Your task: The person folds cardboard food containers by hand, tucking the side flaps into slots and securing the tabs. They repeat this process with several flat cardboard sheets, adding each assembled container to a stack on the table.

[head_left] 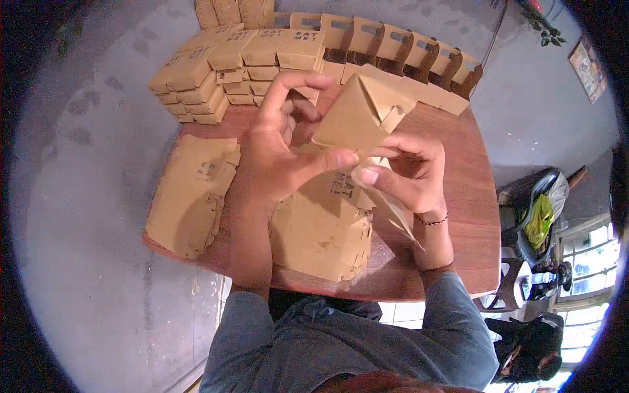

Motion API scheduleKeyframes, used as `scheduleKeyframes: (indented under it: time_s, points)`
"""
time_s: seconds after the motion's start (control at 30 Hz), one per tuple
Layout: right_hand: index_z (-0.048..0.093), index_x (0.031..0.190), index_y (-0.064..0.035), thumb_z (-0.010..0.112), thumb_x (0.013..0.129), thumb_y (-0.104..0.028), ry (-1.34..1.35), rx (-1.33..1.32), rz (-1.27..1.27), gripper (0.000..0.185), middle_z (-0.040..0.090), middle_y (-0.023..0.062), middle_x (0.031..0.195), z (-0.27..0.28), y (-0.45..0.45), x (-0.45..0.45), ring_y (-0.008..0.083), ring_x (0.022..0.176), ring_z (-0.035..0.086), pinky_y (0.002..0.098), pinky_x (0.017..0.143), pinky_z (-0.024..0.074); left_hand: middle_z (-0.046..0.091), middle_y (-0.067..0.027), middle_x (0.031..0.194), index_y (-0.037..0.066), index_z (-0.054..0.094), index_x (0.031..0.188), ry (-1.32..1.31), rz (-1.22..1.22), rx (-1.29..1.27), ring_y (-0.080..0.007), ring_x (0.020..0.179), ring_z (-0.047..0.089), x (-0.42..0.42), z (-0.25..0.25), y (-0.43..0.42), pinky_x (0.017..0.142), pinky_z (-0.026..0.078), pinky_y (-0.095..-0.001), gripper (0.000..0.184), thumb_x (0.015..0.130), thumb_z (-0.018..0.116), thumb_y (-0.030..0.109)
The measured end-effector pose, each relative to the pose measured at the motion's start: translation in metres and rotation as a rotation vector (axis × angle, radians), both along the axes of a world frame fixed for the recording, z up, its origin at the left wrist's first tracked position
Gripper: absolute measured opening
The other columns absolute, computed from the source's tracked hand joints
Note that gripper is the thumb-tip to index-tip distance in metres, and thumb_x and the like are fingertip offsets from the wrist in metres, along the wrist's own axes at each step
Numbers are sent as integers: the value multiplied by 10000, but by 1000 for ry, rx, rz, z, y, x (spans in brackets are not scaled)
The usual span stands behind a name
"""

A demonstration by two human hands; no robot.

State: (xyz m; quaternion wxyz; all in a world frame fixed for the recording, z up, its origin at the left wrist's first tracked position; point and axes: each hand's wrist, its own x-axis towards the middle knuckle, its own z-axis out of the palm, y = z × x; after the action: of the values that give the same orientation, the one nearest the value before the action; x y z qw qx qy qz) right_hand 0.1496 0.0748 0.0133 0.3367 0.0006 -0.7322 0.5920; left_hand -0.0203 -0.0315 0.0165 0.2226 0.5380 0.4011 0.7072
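Observation:
A partly folded brown cardboard box [354, 121] is held up above the table, its folded end with a tab and slot facing up and a loose flap hanging down at the right. My left hand [282, 147] has its thumb along the box's lower edge, while its fingers curl beside the left side. With thumb and fingers, my right hand [413, 173] pinches the box at its lower right. Beneath the hands lies a stack of flat cardboard blanks [314, 236] printed "EAT ME!". Another stack of flat blanks [190, 196] rests to the left.
Folded "EAT ME!" boxes [255, 52] are piled at the back left of the wooden table [465, 196]. A row of open cardboard boxes with cut-out windows [393, 52] curves along the back edge. A chair with a yellow bag [539, 221] stands at the right.

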Motion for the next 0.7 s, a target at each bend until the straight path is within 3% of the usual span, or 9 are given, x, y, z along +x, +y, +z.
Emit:
scheduleKeyframes:
  time_s: [0.03, 0.07, 0.13, 0.17, 0.23, 0.33, 0.43, 0.57, 0.7]
  points:
    - [660, 1034, 41, 720, 796, -13, -24, 54, 17, 251, 699, 94, 953, 1, 0, 0, 119, 916, 638, 265, 818, 496, 465, -85, 1231, 20, 448, 1320, 37, 49, -125, -179, 1039, 477, -1, 2, -3, 958, 405, -316, 880, 553, 877, 60]
    - [660, 1034, 41, 720, 796, -13, -26, 55, 19, 251, 699, 94, 953, 1, 0, 0, 119, 916, 638, 265, 818, 496, 465, -85, 1231, 20, 448, 1320, 35, 51, -125, -179, 1039, 477, -5, 1, -3, 958, 405, -316, 880, 553, 877, 60]
    - [679, 1001, 29, 715, 817, -64, 2, 66, 25, 209, 702, 85, 921, 0, -1, 0, 109, 875, 635, 266, 781, 497, 431, -123, 1359, 15, 377, 1403, 423, 95, 32, -228, 1148, 486, -16, -1, 1, 1028, 370, -362, 949, 599, 863, 148]
    - [679, 1001, 29, 715, 817, -64, 3, 65, 26, 209, 702, 85, 921, 2, -1, 1, 109, 875, 635, 266, 781, 497, 431, -123, 1359, 15, 377, 1403, 423, 95, 31, -228, 1148, 486, -17, -1, 3, 1028, 370, -362, 949, 599, 863, 148]
    - [687, 982, 28, 695, 852, -116, -139, 76, -33, 194, 701, 75, 889, 7, -2, 4, 98, 832, 618, 257, 734, 489, 393, -205, 1413, 76, 404, 1417, 682, 234, 205, -317, 1326, 371, -19, -1, 6, 1041, 368, -397, 875, 679, 813, 308]
    - [689, 973, 27, 667, 886, -153, -153, -72, -95, 201, 693, 56, 850, 6, -2, 5, 87, 796, 600, 255, 696, 478, 341, -231, 1458, 27, 425, 1384, 799, 239, 280, -343, 1351, 348, -18, -1, 13, 1066, 344, -417, 828, 682, 787, 274]
    - [691, 966, 23, 650, 901, -160, -173, -196, -30, 198, 678, 35, 840, 13, -7, 8, 77, 790, 585, 247, 683, 467, 410, -251, 1388, -24, 464, 1318, 618, 103, 409, -358, 1276, 433, -12, -8, 23, 1031, 385, -424, 731, 688, 735, 231]
    - [691, 953, 18, 641, 906, -172, -174, -388, 48, 201, 671, 30, 850, 16, -11, 6, 71, 792, 580, 235, 685, 460, 508, -271, 1252, -33, 506, 1238, 692, 118, 459, -374, 1150, 528, -7, -6, 26, 952, 451, -433, 622, 699, 680, 223]
    - [686, 943, 24, 633, 911, -176, -197, -390, 71, 210, 670, 25, 849, 21, -12, 10, 73, 789, 583, 233, 683, 461, 575, -270, 1104, -41, 524, 1180, 736, 201, 539, -372, 1017, 583, -8, -8, 31, 859, 497, -443, 565, 714, 642, 258]
